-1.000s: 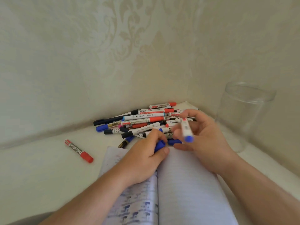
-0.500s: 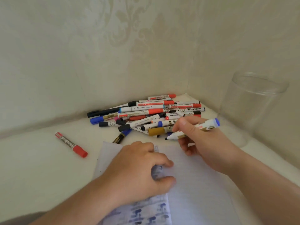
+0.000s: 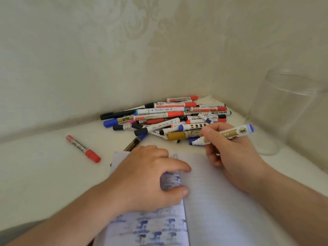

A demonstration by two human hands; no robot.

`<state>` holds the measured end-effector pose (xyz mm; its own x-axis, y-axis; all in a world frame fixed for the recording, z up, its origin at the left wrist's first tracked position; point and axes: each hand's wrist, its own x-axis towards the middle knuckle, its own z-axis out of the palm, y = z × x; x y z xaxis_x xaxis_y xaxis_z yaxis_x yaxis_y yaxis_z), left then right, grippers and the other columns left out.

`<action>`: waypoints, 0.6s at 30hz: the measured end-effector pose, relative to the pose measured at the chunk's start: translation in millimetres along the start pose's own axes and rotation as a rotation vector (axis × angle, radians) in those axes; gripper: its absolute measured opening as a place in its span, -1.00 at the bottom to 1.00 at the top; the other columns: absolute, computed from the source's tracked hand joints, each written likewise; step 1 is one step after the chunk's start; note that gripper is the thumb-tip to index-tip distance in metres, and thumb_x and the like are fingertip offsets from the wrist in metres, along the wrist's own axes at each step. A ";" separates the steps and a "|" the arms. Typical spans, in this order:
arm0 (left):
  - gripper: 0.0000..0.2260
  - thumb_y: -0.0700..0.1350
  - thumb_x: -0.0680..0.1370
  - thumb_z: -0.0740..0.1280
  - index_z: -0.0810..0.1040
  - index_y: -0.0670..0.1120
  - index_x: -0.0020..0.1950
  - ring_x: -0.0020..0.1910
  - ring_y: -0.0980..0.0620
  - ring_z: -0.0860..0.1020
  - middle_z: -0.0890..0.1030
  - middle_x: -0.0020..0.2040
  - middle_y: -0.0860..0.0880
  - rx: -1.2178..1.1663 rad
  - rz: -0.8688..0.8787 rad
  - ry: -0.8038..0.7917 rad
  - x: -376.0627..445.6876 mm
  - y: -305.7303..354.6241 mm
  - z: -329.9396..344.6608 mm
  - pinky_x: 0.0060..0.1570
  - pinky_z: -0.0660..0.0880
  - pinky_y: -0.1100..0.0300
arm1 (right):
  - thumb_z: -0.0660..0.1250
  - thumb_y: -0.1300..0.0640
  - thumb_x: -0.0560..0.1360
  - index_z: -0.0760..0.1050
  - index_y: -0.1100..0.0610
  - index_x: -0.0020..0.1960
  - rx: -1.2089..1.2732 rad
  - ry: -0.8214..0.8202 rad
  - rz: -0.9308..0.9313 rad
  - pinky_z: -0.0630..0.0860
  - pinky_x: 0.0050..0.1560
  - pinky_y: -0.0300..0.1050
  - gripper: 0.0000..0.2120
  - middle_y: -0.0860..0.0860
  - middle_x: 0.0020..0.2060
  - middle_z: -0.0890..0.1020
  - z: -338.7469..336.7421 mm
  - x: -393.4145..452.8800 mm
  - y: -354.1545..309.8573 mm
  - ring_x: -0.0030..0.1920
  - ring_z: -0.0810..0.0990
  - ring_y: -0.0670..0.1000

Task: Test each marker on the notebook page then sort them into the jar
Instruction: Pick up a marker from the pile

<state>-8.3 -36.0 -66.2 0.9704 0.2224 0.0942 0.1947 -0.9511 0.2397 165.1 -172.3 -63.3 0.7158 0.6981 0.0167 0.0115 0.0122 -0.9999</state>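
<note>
Nearest the camera lies the open notebook (image 3: pixel 221 210), its left page already streaked with blue test marks, its right page lined and seemingly blank. The left hand (image 3: pixel 149 178) rests on the left page near the spine, fingers curled loosely, index and thumb pressing the paper flat; whether anything sits under the palm cannot be told. Just beyond, the right hand (image 3: pixel 229 151) pinches an uncapped blue marker (image 3: pixel 223 136) in a writing grip near its nib end, the white tip pointing left and hovering above the top edge of the right page, the blue butt angled up to the right.

The marker looks light, rigid and smooth-barrelled, so a hold close to the nib, as here, probably gives best control for a short stroke; the thin paper may shift unless held down.

Behind the hands sits the pile of markers (image 3: pixel 165 118) in the corner, red, blue, black and gold caps mixed. A lone red marker (image 3: pixel 83 148) lies apart to the left. Far right, the clear jar (image 3: pixel 287 110) stands by the wall, apparently empty and likely slippery.
</note>
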 end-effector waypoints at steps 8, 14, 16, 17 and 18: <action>-0.58 0.47 0.53 0.15 0.42 0.47 0.36 -0.08 0.22 0.33 0.41 -0.19 0.20 -0.053 0.026 -0.036 13.2 23.7 8.1 0.05 0.33 0.11 | 0.41 0.10 0.60 0.58 0.11 -0.09 -0.060 -0.032 0.153 0.20 -0.52 -0.21 -0.88 0.07 -0.44 0.42 -28.4 5.9 -11.0 -0.47 0.31 -0.01; -0.58 0.42 0.57 0.02 0.40 0.48 0.39 -0.11 0.13 0.29 0.34 -0.21 0.21 0.184 0.078 0.003 10.0 25.4 8.9 -0.09 0.29 0.04 | 0.47 0.23 0.44 0.58 0.06 -0.24 -0.123 -0.167 -0.086 0.29 -0.43 -0.17 -0.86 0.04 -0.44 0.47 -22.0 -6.8 -11.1 -0.41 0.36 0.00; -0.63 0.36 0.59 0.07 0.39 0.50 0.39 -0.16 0.14 0.31 0.34 -0.23 0.18 0.179 0.096 0.028 7.0 22.9 10.6 -0.15 0.33 0.06 | 0.46 0.21 0.40 0.55 0.08 -0.24 -0.216 -0.102 -0.105 0.29 -0.43 -0.21 -0.89 -0.07 -0.46 0.47 -20.3 -9.7 -3.3 -0.44 0.36 -0.07; -0.63 0.35 0.59 0.08 0.37 0.52 0.40 -0.16 0.15 0.32 0.34 -0.22 0.18 0.165 0.093 0.022 5.8 20.4 11.4 -0.15 0.36 0.06 | 0.46 0.24 0.43 0.53 0.09 -0.22 -0.265 -0.080 -0.101 0.29 -0.43 -0.22 -0.87 -0.10 -0.46 0.46 -21.0 -10.1 -0.1 -0.45 0.35 -0.10; -0.62 0.35 0.58 0.09 0.34 0.54 0.41 -0.17 0.17 0.33 0.34 -0.22 0.18 0.146 0.085 0.015 4.4 17.7 11.7 -0.14 0.39 0.06 | 0.44 0.26 0.45 0.52 0.11 -0.21 -0.298 -0.072 -0.092 0.29 -0.44 -0.23 -0.87 -0.11 -0.47 0.46 -22.3 -9.8 1.9 -0.45 0.35 -0.11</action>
<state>1.1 -54.3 -72.8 0.9823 0.1417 0.1224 0.1315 -0.9874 0.0874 173.7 -195.0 -65.3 0.6514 0.7526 0.0963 0.2851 -0.1251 -0.9503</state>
